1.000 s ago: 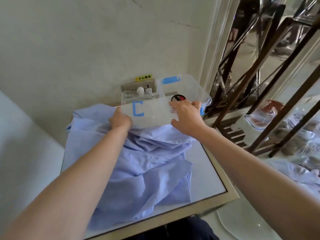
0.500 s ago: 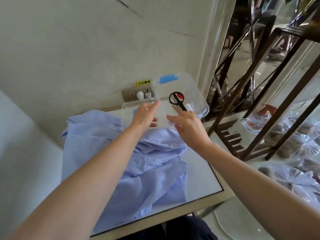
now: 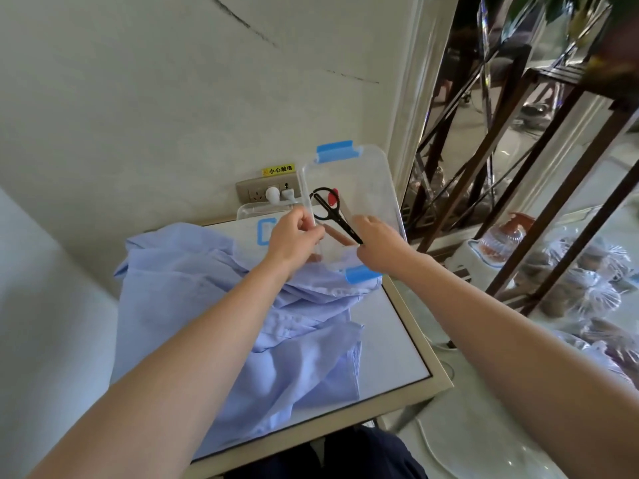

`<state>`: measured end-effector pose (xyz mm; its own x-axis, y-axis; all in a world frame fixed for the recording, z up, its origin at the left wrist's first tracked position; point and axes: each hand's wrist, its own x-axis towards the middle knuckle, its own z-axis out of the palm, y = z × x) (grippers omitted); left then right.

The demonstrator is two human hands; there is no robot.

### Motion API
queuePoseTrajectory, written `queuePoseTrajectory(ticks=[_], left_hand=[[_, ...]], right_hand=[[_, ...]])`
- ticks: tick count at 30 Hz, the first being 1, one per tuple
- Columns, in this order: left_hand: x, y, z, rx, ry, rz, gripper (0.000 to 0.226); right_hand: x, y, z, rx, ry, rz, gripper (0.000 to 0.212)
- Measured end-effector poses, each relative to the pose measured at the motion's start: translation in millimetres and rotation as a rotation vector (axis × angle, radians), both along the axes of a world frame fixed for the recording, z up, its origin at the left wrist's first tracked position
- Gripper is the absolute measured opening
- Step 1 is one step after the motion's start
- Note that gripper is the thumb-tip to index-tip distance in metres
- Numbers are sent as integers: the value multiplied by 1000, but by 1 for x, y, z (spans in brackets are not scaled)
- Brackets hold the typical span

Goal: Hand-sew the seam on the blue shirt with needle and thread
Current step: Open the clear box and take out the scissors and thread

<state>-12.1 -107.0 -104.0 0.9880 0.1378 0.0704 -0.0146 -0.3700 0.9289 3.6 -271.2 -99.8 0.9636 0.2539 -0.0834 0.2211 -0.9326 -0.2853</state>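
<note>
Clear storage box (image 3: 373,174) tilted up, centre frame. Left hand (image 3: 294,236) has fingers curled on its left rim; right hand (image 3: 377,247) grips near rim. Scissors (image 3: 333,214) lie inside, long axis diagonal, tips toward right hand. Blue shirt (image 3: 242,323) crumpled on table (image 3: 390,340), below both hands. Needle and thread not visible.

Blue shirt (image 3: 173,305) partly behind left forearm (image 3: 207,340), shelf (image 3: 567,79) cropped right

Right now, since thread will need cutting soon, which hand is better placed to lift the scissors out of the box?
Right. The right hand sits at the scissors blade tip inside the clear box; the left hand grips a clear tube.
</note>
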Motion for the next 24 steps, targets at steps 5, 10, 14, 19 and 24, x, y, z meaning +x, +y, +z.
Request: queuePoseTrajectory(ticks=[5,10,14,19,24], left_hand=[[-4,3,-1,49,0,-12,24],[-5,10,-4,41,-6,-9,25],[-6,12,1,-30,9,6,26],[3,30,12,-220,25,239,23],[-6,60,9,-229,-45,545,20]], right_hand=[[9,14,-8,-88,-20,-43,32],[17,22,-16,-229,45,18,35],[16,23,-12,-87,15,29,32],[-6,28,29,790,-328,-73,15],[-27,35,25,733,-137,-6,14]])
